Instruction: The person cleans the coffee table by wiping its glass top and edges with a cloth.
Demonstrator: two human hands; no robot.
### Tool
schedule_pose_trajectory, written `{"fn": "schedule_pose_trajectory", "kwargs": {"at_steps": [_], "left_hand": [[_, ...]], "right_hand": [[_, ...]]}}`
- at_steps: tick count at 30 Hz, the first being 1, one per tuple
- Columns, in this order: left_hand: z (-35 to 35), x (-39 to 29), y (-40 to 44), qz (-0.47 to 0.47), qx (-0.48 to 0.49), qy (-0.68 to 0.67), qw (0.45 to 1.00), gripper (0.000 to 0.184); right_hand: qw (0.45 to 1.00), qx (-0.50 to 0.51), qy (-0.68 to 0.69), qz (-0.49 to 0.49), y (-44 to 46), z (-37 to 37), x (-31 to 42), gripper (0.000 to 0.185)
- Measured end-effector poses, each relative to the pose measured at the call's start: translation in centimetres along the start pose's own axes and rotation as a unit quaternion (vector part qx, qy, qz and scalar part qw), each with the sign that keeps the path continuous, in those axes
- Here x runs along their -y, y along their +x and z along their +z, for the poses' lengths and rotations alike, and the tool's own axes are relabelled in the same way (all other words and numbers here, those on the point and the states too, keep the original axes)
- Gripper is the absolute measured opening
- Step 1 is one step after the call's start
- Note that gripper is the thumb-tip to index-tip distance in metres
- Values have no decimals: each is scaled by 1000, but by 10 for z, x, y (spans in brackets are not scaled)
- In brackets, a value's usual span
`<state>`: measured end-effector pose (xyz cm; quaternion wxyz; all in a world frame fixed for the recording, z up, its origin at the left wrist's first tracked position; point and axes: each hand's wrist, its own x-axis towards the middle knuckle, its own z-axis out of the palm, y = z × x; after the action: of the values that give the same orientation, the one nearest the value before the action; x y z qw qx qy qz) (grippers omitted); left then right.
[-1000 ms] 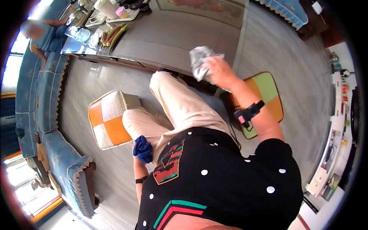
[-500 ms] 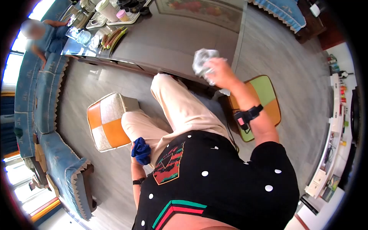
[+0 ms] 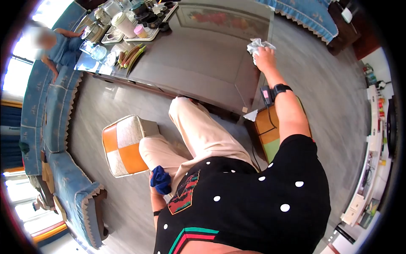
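Note:
A crumpled whitish sheet [image 3: 256, 44], perhaps thin plastic or cloth, is under the closed fingers of my right hand [image 3: 266, 60]. That hand reaches out to the right edge of the dark glass-topped table [image 3: 198, 55], where the sheet rests. My left hand [image 3: 153, 186] hangs low beside my left thigh, gripping a bunched dark blue cloth [image 3: 161, 180]. The cloth covers most of its fingers.
Cups, jars and trays [image 3: 148, 36] crowd the table's far left, near several long okra-like pods [image 3: 132, 59]. A checkered stool [image 3: 127, 146] stands left of my legs, another stool [image 3: 268, 127] to the right. A person [image 3: 63, 44] sits on the blue sofa [image 3: 57, 114].
My right hand has moved right and away from me, bringing the whitish sheet from above the table down to its right edge. My left hand still holds the blue cloth by my thigh.

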<state>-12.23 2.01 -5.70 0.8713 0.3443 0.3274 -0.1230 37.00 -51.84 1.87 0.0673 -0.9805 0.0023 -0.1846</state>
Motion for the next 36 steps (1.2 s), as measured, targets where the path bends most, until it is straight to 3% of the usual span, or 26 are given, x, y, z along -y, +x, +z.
{"fn": "schedule_pose_trajectory", "kwargs": {"at_steps": [4, 10, 12, 13, 16, 18, 20, 21, 24, 25, 30, 32, 36], "left_hand": [[25, -8, -4, -5, 53, -22, 998, 50], [5, -18, 9, -36, 57, 7, 998, 52], [12, -24, 7, -82, 35, -20, 996, 53], [19, -24, 7, -82, -48, -37, 995, 59], [14, -21, 9, -73, -11, -46, 996, 60], [24, -21, 5, -67, -55, -32, 996, 60], [18, -16, 0, -67, 62, -79, 993, 58], [-1, -8, 10, -18, 21, -36, 999, 56], [5, -6, 3, -25, 31, -33, 999, 53], [20, -11, -2, -34, 101, -41, 993, 51], [1, -2, 6, -5, 43, -39, 998, 51], [3, -2, 7, -7, 131, -80, 988, 50], [-1, -4, 10, -13, 126, -90, 988, 50]], "right_hand": [[995, 62, -21, -75, -47, -30, 22, 43], [942, 129, 149, -271, -146, -84, 109, 51], [920, 129, 185, -320, -151, -66, 126, 49], [915, 168, 202, -307, -146, -60, 133, 48], [913, 178, 187, -316, -103, -41, 151, 48], [928, 163, 151, -299, -65, -18, 159, 48], [944, 161, 116, -263, -23, 0, 167, 48], [953, 163, 88, -240, -2, 6, 170, 49], [974, 154, 65, -150, 56, 29, 163, 49], [980, 140, 62, -127, 68, 35, 156, 48], [995, 95, 26, -4, 94, 42, 84, 48], [992, 103, 29, 61, 93, 32, 49, 51], [995, 73, 24, 56, 74, 32, -6, 60]]}}
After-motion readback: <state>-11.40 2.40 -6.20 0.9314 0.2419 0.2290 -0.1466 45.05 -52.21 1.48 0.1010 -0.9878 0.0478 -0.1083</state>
